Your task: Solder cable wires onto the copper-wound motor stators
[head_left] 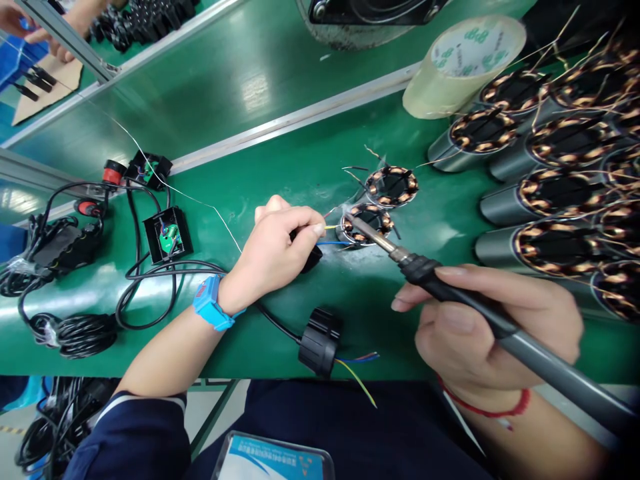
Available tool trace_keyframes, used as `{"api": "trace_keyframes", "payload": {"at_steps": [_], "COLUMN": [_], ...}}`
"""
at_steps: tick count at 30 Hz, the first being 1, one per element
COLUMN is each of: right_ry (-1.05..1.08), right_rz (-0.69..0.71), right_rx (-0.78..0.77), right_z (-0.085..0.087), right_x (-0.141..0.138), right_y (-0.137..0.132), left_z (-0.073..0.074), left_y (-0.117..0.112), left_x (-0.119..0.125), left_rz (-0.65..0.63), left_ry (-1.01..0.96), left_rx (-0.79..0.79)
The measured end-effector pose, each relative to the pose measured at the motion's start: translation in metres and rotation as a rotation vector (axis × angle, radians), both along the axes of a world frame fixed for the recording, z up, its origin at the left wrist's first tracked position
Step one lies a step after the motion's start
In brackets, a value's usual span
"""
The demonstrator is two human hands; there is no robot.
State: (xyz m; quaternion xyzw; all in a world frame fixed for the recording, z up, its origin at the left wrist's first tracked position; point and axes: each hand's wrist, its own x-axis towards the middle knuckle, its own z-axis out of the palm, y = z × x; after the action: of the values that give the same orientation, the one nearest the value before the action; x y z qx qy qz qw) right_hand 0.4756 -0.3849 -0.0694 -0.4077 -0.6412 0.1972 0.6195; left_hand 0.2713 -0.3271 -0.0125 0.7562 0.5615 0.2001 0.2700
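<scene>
My right hand [500,327] is closed round a soldering iron [465,300]. The iron's tip reaches the near edge of a stator [373,223] with copper windings, where faint smoke shows. My left hand [280,243] pinches a yellow wire [330,227] that runs to this stator. A blue wire [333,243] also reaches it, and a black part lies partly hidden beneath my left hand. A thin silvery wire [190,198] leads from the upper left to my left hand. A second stator [393,185] touches the first from behind.
Many wound stators [565,193] stand at right, beside a tape roll [450,73]. A black cap with loose wires [320,343] lies near the front edge. Open black boxes [169,235] and coiled cables [85,333] are at left. Another person's hands [60,33] show beyond the metal frame.
</scene>
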Motion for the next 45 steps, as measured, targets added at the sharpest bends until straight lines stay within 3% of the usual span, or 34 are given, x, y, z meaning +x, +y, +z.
{"api": "trace_keyframes", "payload": {"at_steps": [3, 8, 13, 22, 27, 33, 42, 45], "right_ry": [-0.034, -0.066, -0.386, -0.314, -0.266, -0.2, -0.025, 0.054], "right_rz": [0.023, 0.106, 0.128, 0.169, 0.162, 0.184, 0.256, 0.272], "right_rx": [0.055, -0.133, -0.185, -0.169, -0.188, -0.172, -0.23, -0.308], "right_z": [0.003, 0.019, 0.034, 0.027, 0.027, 0.023, 0.02, 0.017], "right_x": [-0.003, -0.01, -0.013, -0.025, -0.025, -0.028, -0.027, -0.028], "right_y": [0.001, 0.007, 0.024, 0.035, 0.036, 0.038, 0.041, 0.041], "left_z": [0.0, 0.0, 0.001, -0.001, 0.001, 0.0, -0.006, -0.009], "left_y": [0.0, 0.001, 0.001, 0.001, -0.004, -0.011, -0.014, -0.017], "left_x": [0.0, 0.0, 0.001, -0.001, -0.002, 0.001, 0.0, 0.0], "left_rz": [0.004, 0.0, -0.003, -0.014, 0.011, -0.171, -0.295, -0.303], "left_ry": [-0.006, -0.022, -0.02, -0.023, -0.018, 0.109, 0.396, 0.377], "left_rx": [-0.005, -0.009, -0.011, 0.006, 0.235, 0.399, 0.77, 0.851]}}
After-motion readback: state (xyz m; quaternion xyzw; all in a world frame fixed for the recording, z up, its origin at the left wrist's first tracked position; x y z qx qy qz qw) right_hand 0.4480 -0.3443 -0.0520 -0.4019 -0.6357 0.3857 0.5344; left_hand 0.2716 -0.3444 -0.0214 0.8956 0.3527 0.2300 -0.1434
